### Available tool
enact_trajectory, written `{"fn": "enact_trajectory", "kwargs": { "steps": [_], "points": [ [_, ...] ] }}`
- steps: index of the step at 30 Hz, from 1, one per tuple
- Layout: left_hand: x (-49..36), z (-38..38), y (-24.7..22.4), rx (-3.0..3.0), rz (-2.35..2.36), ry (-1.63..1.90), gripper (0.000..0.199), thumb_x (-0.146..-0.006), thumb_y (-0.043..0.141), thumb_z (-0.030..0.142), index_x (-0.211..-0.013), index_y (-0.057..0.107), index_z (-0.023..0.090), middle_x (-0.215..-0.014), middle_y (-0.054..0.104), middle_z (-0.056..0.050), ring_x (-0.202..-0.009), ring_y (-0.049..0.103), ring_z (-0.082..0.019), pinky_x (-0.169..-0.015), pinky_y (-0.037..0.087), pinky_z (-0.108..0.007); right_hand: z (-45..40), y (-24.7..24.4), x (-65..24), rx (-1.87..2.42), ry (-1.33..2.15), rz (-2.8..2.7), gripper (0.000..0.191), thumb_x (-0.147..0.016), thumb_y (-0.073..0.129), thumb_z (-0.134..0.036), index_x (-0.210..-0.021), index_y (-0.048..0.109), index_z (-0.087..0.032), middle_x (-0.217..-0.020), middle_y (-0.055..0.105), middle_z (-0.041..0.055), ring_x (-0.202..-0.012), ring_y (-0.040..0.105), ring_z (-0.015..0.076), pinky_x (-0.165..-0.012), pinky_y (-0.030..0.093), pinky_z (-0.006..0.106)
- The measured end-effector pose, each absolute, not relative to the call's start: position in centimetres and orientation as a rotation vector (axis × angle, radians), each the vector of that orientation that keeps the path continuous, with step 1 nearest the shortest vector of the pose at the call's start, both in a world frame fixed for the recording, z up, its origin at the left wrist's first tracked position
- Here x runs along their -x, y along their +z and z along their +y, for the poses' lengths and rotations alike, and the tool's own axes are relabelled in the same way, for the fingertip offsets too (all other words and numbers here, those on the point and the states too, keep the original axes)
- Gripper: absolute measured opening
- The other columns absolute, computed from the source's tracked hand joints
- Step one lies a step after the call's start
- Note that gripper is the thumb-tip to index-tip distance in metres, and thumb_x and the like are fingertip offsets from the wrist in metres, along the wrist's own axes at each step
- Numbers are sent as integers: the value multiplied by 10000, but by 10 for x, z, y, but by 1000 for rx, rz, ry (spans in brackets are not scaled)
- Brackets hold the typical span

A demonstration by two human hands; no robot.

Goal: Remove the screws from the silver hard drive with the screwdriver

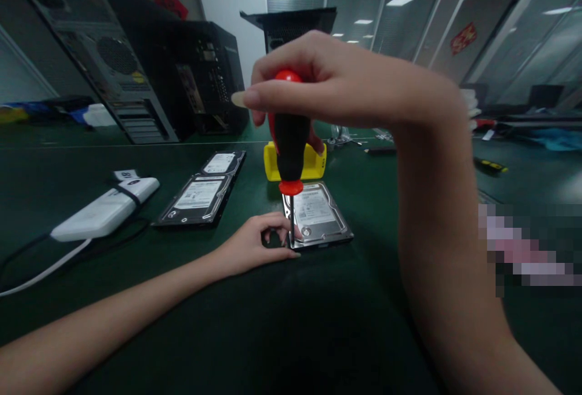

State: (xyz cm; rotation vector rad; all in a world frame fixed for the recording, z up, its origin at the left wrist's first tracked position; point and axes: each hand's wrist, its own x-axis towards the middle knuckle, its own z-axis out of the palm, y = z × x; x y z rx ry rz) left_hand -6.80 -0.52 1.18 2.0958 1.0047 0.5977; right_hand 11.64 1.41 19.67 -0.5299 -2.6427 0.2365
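Note:
A red and black screwdriver [292, 146] stands upright, its tip at the near left corner of a silver hard drive [321, 213]. My right hand [309, 83] is wrapped round the top of its handle, the arm coming in from the right. Low at the drive's left edge, my left hand [268, 237] grips that corner between thumb and fingers, close beside the screwdriver's tip. A yellow holder [313, 163] is just behind the drive, partly hidden by the screwdriver handle.
Further left lie more hard drives [199, 195] and a white power strip [107, 207] with cables. Computer cases [200, 74] stand at the back left. On the right are a black and yellow tool [490, 165] and a pixelated patch. The table [318, 322] is dark green.

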Motion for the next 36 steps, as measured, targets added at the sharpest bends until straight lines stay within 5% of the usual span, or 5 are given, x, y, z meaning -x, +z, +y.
{"fn": "enact_trajectory", "kwargs": {
  "steps": [9,15,27,31,36],
  "points": [
    [68,-5,12,-2102,1008,586,282,-786,752,374,-991,700,187,-905,622,-20,-793,540,-163,-676,385,-266,21,195,-115,649,598,-2564,299,-1005,326,-297,-969,568,-124,-876,615,-6,-846,661,121,-541,495,137],
    [70,-5,12,-2108,1001,575,289,-783,752,372,-1005,695,195,-937,630,-23,-808,542,-166,-685,394,-273,20,197,-117,540,530,-2619,132,-1008,432,-175,-957,534,-108,-911,510,-14,-786,556,45,-610,430,114],
    [69,-5,15,-2115,1017,543,298,-784,753,366,-1009,687,181,-944,635,-31,-825,546,-169,-684,394,-272,14,200,-120,517,171,-2683,274,-1010,435,-295,-850,574,-121,-763,498,-49,-654,465,22,-561,372,110],
    [69,-5,13,-2119,1006,564,286,-792,743,377,-998,690,185,-959,642,-31,-818,549,-167,-686,400,-273,12,200,-120,652,413,-2658,386,-1031,235,-344,-984,555,-133,-895,598,-16,-770,590,64,-593,479,128],
    [69,-4,13,-2119,1006,569,282,-798,739,394,-991,695,194,-951,639,-26,-823,555,-172,-698,403,-278,16,200,-121,697,533,-2600,290,-998,314,-280,-1051,573,-161,-1049,590,-45,-847,622,37,-601,477,50]
  ]
}}
